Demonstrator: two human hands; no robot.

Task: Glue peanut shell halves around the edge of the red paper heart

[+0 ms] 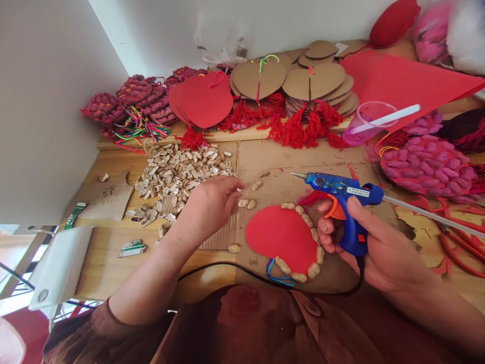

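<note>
My right hand (379, 237) is wrapped round a blue hot glue gun (350, 202) with an orange trigger. The gun's metal nozzle points left, above the board, and a clear glue stick (428, 210) sticks out of its back. Below lies a red heart (282, 232) with peanut shells (308, 220) along its right and lower edges and a blue cord (278, 278) beside it. My left hand (210, 205) is over the right edge of a heap of half shells (178, 172). Its fingers are bent together; what they hold is too small to make out.
Red hearts (206, 101), stacked cardboard hearts (259, 78) and red tassels (299, 124) line the back ledge. A pink cup (366, 126) with a white stick and a pink shell-covered piece (428, 164) are at right. The gun's black cable (227, 264) crosses the front.
</note>
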